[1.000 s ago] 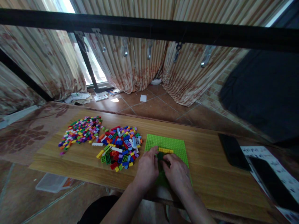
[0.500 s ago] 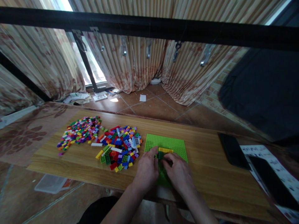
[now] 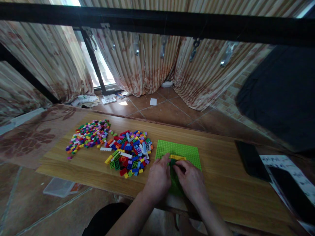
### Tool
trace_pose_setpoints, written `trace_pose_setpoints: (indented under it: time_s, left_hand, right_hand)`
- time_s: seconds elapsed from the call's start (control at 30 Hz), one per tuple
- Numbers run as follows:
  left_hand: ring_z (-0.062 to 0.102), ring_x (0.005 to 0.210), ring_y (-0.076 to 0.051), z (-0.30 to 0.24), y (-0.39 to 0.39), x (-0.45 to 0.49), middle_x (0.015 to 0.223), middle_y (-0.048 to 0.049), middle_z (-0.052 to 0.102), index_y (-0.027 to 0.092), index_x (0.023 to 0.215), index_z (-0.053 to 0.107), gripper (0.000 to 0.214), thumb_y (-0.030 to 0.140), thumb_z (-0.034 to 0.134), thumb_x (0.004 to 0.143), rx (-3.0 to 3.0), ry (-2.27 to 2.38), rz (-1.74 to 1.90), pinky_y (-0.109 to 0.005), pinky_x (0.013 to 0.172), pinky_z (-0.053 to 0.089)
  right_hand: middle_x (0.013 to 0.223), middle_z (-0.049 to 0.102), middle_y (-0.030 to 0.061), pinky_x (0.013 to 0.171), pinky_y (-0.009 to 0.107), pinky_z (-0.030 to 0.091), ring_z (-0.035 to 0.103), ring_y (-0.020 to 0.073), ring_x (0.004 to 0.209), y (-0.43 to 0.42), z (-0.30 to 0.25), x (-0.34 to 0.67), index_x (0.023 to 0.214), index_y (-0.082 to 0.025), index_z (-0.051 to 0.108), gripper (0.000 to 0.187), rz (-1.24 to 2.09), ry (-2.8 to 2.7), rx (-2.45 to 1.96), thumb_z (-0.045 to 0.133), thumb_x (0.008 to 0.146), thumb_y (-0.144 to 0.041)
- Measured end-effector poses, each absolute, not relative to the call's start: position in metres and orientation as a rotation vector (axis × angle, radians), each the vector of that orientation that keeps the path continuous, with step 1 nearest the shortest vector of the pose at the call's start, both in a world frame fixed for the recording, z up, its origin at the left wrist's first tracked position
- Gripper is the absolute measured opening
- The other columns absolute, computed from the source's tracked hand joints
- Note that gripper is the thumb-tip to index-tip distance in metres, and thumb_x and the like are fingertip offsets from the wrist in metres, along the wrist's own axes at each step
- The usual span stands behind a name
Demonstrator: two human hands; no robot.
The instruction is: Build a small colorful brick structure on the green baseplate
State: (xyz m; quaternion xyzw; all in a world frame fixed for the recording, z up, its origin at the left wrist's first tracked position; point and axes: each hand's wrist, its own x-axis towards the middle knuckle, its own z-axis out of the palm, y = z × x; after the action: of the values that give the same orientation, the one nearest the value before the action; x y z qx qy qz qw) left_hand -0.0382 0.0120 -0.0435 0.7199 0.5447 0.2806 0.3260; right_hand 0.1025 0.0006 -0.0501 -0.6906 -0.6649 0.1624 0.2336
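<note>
A bright green studded baseplate lies on the table under both hands. Across its middle runs a row of yellow toy bricks. Just on the near side of that row sits a dark green toy brick, partly covered by fingers. My left hand grips this brick from the left, its fingers closed and the index finger stretched along it. From the right, my right hand has thumb and fingers pinched at the same brick. The hands hide part of the plate's near half.
Left of the plate lies a pile of mixed larger bricks, with a heap of small bricks beyond. At right are a black phone-like slab, another dark device and a printed sheet. A black bar crosses above the table.
The view has shifted slightly, moving the whole scene a little rightward. Both hands stay at the dark green brick, which shows less between the fingers and looks lower against the yellow row.
</note>
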Motion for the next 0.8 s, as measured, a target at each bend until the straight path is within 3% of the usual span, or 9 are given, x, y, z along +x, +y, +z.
trace_pose_setpoints:
  time_s: [0.63, 0.8]
  left_hand:
    - [0.061, 0.111, -0.024, -0.0409, 0.0119, -0.0387, 0.115, -0.0107, 0.068, 0.015, 0.129, 0.052, 0.044, 0.011, 0.042, 0.087, 1.828, 1.435, 0.764, -0.038, 0.098, 0.05]
    - [0.061, 0.111, -0.023, -0.0423, 0.0111, -0.0388, 0.117, -0.0108, 0.068, 0.015, 0.129, 0.051, 0.044, 0.01, 0.041, 0.087, 1.84, 1.432, 0.766, -0.038, 0.097, 0.05]
  right_hand:
    - [0.087, 0.072, 0.0065, 0.075, 0.035, 0.047, 0.066, 0.0223, 0.078, 0.0025, -0.041, 0.1054, 0.085, -0.02, 0.069, 0.025, 0.516, -1.678, -1.86, 0.05, 0.087, -0.036]
    - [0.092, 0.071, 0.0064, 0.078, 0.034, 0.049, 0.065, 0.0206, 0.084, 0.0003, -0.0418, 0.0995, 0.091, -0.02, 0.07, 0.023, 0.448, -1.683, -1.749, 0.049, 0.088, -0.03]
